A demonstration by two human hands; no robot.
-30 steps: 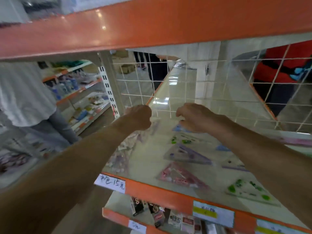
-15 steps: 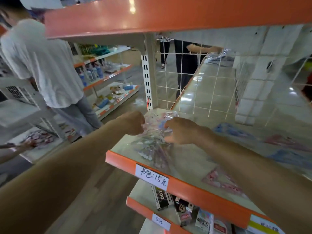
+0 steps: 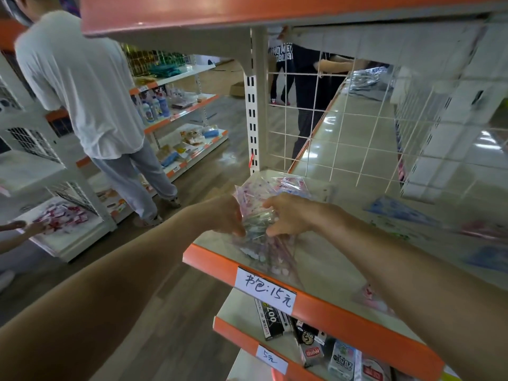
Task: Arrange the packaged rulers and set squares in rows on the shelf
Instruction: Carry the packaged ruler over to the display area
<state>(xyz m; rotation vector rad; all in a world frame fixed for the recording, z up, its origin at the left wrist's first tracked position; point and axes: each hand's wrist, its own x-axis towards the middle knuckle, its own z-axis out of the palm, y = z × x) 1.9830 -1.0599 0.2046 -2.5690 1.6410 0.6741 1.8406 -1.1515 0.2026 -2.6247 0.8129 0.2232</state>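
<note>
Shelf: the cream metal shelf with an orange front lip [image 3: 324, 307] fills the right side. The view is now at its left end, where a second ago it faced the middle stretch.
Back panel: a white wire grid [image 3: 343, 133] stands upright behind the shelf board.
Bystander: a person in a white shirt [image 3: 79, 86] stands back-turned at the next aisle, as half a second ago.
Heap: the heap of clear plastic ruler and set-square packets [image 3: 258, 215] lies at the shelf's left front corner, its near end reaching the orange lip.
Laid-out packets: a blue triangular packet [image 3: 395, 210] and a pink packet [image 3: 371, 296] lie flat further right, apart from the heap.
Left hand: the left hand [image 3: 225, 215] has its fingers curled down, pinching the heap's left edge. A second ago it was up by the grid.
Right hand: the right hand [image 3: 291, 215] curls round the heap's right side, gripping it. The hands are nearer each other than half a second ago.
Label: a handwritten white price label [image 3: 265, 288] is stuck on the lip just below the heap.
</note>
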